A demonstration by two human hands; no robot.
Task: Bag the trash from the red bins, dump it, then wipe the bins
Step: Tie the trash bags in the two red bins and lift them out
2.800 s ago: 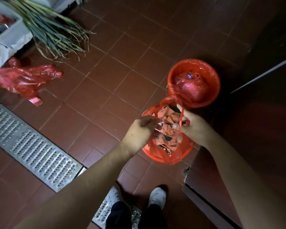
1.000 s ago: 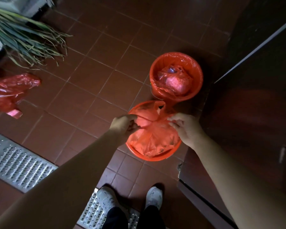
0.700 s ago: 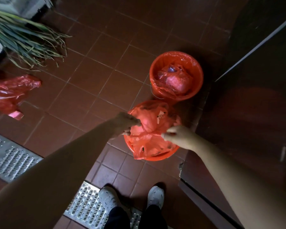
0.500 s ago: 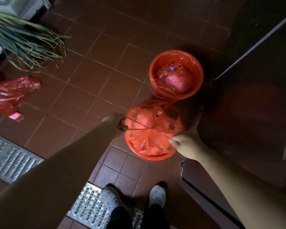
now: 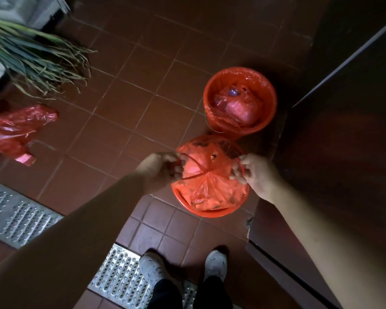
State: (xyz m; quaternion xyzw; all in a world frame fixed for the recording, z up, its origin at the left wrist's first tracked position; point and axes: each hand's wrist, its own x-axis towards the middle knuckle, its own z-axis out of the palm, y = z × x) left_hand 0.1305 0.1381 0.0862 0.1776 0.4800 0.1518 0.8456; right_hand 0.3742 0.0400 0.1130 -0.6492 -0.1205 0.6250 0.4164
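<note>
2 hands (image 5: 158, 168) (image 5: 255, 175) gripping bag (image 5: 206, 181), dark cabinet (image 5: 343, 152) beside

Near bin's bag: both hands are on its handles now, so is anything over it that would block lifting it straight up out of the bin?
Nothing visible. The left hand and right hand grip the bag handles; above the near bin is open.
</note>
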